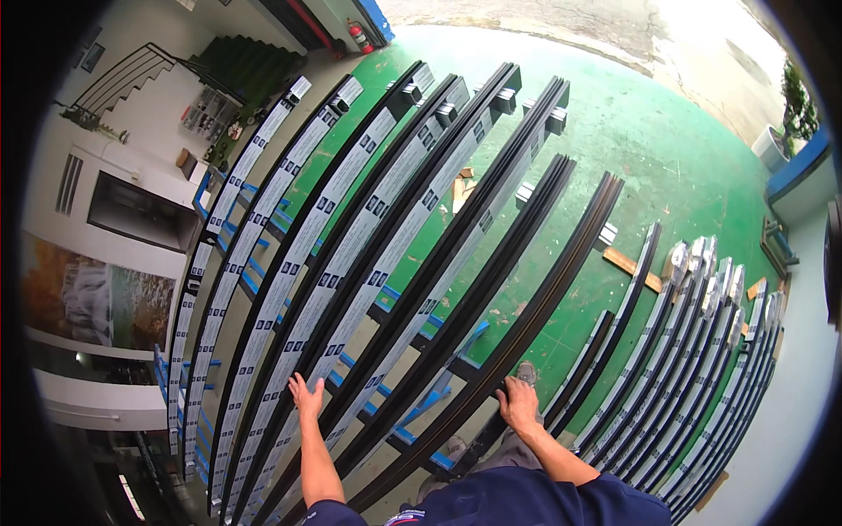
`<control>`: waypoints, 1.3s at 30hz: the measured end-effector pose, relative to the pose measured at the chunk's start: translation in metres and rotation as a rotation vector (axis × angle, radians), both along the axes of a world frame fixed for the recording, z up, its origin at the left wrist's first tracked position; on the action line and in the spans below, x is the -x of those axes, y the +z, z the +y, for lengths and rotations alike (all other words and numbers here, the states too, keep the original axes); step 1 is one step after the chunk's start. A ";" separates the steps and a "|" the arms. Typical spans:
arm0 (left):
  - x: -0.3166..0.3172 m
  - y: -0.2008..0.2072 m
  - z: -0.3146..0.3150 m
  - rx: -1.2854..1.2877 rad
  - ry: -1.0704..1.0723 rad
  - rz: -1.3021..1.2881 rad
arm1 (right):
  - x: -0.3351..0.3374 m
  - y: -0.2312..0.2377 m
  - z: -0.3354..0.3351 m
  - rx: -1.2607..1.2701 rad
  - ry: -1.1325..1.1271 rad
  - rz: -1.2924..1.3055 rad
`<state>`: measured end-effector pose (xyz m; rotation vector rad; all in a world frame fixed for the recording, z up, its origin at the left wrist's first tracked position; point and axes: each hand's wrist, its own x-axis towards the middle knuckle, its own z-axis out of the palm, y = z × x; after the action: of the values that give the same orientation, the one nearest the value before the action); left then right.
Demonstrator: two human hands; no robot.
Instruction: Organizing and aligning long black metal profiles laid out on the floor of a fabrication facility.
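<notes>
My left hand (306, 394) is open, its fingers spread, against a long dark metal profile (349, 307) whose face carries pale protective film. Nothing is held in it. On the right, my right hand (519, 405) is loosely bent at the edge of a brown-black profile (561, 289), the rightmost one on the rack; its fingers look slightly apart. Between the two hands lie other long profiles, among them a bundled black profile (517, 237). Blue metal supports (430, 399) carry the profiles, which run away from me.
More film-covered profiles (667, 351) lie to the right, several with clear wrap at their far ends. Wooden battens (631, 267) rest on the green floor (631, 140). A fire extinguisher (360, 37) stands far off. My shoe (526, 373) is beside the rack.
</notes>
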<state>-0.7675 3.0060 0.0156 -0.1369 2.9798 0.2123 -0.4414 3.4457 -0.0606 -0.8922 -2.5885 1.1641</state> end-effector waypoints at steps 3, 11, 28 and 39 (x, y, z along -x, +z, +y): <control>0.005 0.012 0.011 0.013 0.034 -0.062 | 0.000 -0.005 0.022 0.081 0.098 -0.050; 0.014 0.024 0.031 0.007 0.127 -0.162 | 0.018 -0.016 0.056 0.361 0.458 -0.450; -0.007 0.022 0.023 0.055 0.144 -0.100 | 0.015 -0.056 0.061 0.297 0.696 -0.619; -0.002 0.018 0.022 -0.076 0.135 0.041 | 0.009 -0.055 0.047 0.431 0.594 -0.322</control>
<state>-0.7652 3.0281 0.0339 -0.3288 2.9995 0.3474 -0.4506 3.4931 -0.1156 -0.3839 -3.0350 1.9276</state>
